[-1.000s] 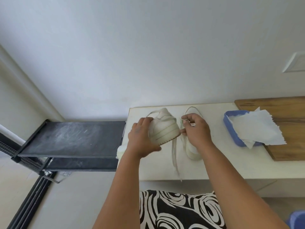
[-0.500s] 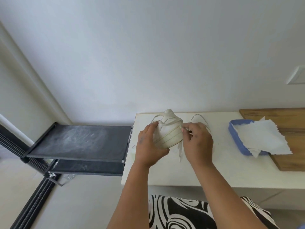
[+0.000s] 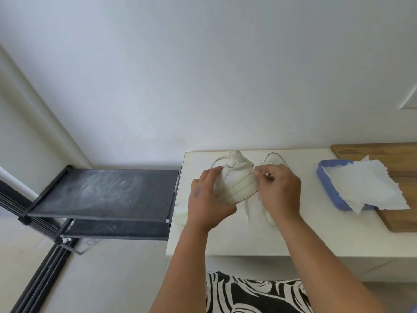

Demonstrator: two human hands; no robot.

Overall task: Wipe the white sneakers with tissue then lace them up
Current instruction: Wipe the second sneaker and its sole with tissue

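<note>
Sneaker (image 3: pixel 237 181) gripped by left hand (image 3: pixel 206 199) over white table (image 3: pixel 293 236); right hand (image 3: pixel 278 190) pinches lace (image 3: pixel 248 205)

Looks like a home, prob. an entryway or utility corner. Plain white painted walls (image 3: pixel 203 75) meet at a corner at 10 o'clock. Black metal-frame shoe rack (image 3: pixel 101 195) w/ dusty fabric shelves at 9 o'clock, touching a low white table (image 3: pixel 316 236). Wooden board (image 3: pixel 401 184) and blue plastic tray (image 3: pixel 327 188) of tissue paper (image 3: pixel 370 186) at 3 o'clock. Black-and-white swirl-print fabric (image 3: pixel 255 294) at 6 o'clock.
</note>
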